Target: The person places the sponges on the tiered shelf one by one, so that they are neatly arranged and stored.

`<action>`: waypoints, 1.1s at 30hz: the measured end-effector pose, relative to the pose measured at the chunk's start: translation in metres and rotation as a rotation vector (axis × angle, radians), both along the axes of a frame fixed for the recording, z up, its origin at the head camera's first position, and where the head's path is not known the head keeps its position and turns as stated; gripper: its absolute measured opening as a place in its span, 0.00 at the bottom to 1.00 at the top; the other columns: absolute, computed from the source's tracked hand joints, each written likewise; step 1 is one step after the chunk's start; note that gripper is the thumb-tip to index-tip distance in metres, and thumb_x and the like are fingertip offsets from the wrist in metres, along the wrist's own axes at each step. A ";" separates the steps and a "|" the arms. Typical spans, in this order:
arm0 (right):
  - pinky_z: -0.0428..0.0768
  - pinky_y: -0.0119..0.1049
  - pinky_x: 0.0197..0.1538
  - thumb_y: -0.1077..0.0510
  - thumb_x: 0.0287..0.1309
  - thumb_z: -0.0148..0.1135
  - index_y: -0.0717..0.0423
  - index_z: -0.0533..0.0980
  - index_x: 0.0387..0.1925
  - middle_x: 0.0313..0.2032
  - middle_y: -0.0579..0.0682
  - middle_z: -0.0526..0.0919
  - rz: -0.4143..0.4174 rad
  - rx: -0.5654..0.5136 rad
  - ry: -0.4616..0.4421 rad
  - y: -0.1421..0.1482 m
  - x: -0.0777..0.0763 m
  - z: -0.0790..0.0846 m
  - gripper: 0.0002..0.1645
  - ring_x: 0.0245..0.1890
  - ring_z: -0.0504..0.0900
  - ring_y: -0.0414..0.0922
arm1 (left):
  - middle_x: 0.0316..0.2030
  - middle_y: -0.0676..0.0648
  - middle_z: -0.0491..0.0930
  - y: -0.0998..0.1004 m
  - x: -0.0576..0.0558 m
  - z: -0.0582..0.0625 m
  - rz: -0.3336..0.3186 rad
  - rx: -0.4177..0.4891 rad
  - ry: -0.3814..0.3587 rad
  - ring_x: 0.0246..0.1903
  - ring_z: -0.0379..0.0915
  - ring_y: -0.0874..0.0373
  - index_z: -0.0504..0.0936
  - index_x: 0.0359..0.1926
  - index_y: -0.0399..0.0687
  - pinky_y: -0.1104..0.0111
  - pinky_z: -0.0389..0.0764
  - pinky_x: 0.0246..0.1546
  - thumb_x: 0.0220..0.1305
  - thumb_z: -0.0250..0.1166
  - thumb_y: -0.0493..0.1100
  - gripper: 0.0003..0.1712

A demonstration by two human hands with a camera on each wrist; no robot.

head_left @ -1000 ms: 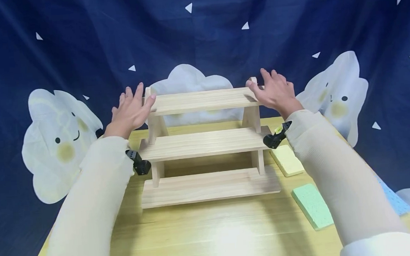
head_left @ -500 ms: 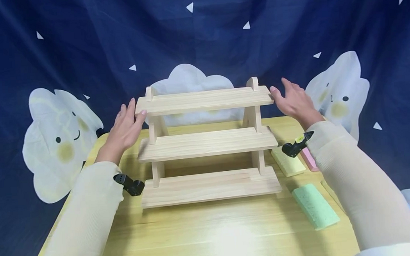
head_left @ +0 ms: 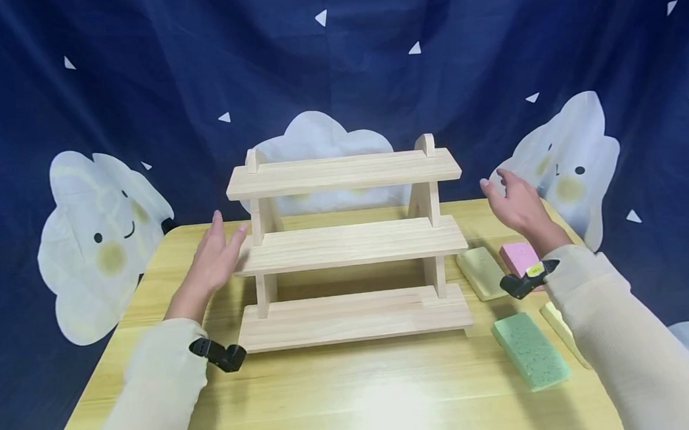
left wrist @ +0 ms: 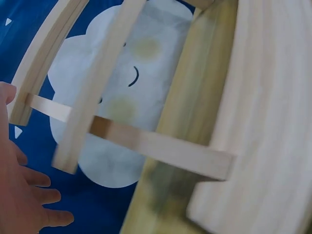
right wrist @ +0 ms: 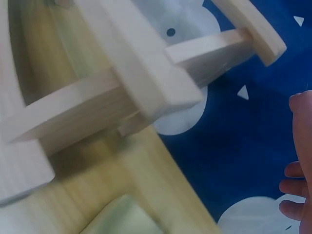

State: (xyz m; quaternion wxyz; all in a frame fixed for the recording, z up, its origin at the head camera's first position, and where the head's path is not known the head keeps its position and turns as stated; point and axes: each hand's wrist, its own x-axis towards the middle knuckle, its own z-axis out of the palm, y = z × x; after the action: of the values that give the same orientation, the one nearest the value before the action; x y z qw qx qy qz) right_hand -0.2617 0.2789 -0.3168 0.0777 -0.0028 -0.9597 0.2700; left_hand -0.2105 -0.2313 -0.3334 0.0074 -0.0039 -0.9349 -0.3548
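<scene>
A three-tier wooden shelf of pale boards stands upright on the table in the head view. My left hand is beside its left side, near the end of the middle board, fingers extended and holding nothing. To the right of the shelf my right hand hovers apart from it, fingers relaxed and nothing in them. The left wrist view shows the board ends with the spread fingers of the left hand at the edge. In the right wrist view, the right hand is apart from the shelf.
Sponges lie on the table right of the shelf: a green one, a pale yellow one, a pink one and another yellow one partly under the right forearm. A dark blue curtain with clouds hangs behind.
Both hands have come off the top board's ends. The left hand has moved down and nearer, the right hand outward to the right and down. The shelf stays in place.
</scene>
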 end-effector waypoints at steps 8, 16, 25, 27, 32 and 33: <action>0.63 0.61 0.59 0.37 0.67 0.37 0.68 0.48 0.69 0.62 0.74 0.61 0.013 -0.023 -0.066 0.015 0.017 -0.033 0.45 0.60 0.64 0.69 | 0.70 0.34 0.50 0.009 0.016 -0.025 0.119 0.234 0.016 0.68 0.49 0.39 0.38 0.73 0.39 0.50 0.53 0.67 0.69 0.40 0.62 0.44; 0.66 0.61 0.56 0.39 0.66 0.43 0.74 0.53 0.66 0.57 0.75 0.67 0.007 0.023 -0.127 0.015 0.042 -0.070 0.45 0.57 0.67 0.69 | 0.70 0.34 0.50 0.019 0.027 -0.043 0.192 0.686 -0.028 0.66 0.53 0.44 0.43 0.72 0.38 0.51 0.60 0.64 0.72 0.39 0.54 0.37; 0.61 0.62 0.59 0.40 0.65 0.46 0.78 0.58 0.61 0.57 0.77 0.64 0.005 0.070 -0.142 0.018 0.067 -0.101 0.44 0.59 0.62 0.72 | 0.62 0.36 0.61 0.036 0.027 -0.057 0.193 0.973 -0.069 0.62 0.60 0.51 0.55 0.68 0.35 0.59 0.57 0.67 0.74 0.37 0.49 0.30; 0.60 0.63 0.60 0.39 0.64 0.48 0.77 0.56 0.63 0.60 0.77 0.62 -0.003 0.067 -0.153 0.017 0.070 -0.105 0.46 0.60 0.59 0.72 | 0.60 0.38 0.62 0.038 0.027 -0.059 0.199 1.010 -0.057 0.59 0.62 0.54 0.55 0.67 0.34 0.60 0.58 0.67 0.74 0.37 0.49 0.29; 0.60 0.63 0.60 0.37 0.61 0.51 0.74 0.51 0.66 0.61 0.78 0.59 -0.018 0.063 -0.171 0.013 0.071 -0.112 0.51 0.61 0.59 0.72 | 0.54 0.45 0.63 0.039 0.027 -0.066 0.211 1.081 -0.018 0.55 0.63 0.58 0.54 0.67 0.33 0.63 0.59 0.65 0.75 0.36 0.50 0.30; 0.61 0.63 0.60 0.37 0.60 0.52 0.74 0.51 0.67 0.61 0.78 0.59 -0.015 0.070 -0.171 0.013 0.071 -0.113 0.52 0.60 0.60 0.72 | 0.53 0.45 0.64 0.039 0.027 -0.067 0.217 1.093 -0.012 0.55 0.63 0.58 0.54 0.67 0.32 0.64 0.60 0.64 0.75 0.36 0.50 0.30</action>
State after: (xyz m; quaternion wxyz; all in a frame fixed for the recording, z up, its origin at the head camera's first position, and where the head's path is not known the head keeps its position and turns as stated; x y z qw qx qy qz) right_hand -0.1910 0.2919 -0.4300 -0.0023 -0.0303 -0.9717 0.2344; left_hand -0.1836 -0.1925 -0.4007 0.0396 0.0989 -0.6101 -0.7852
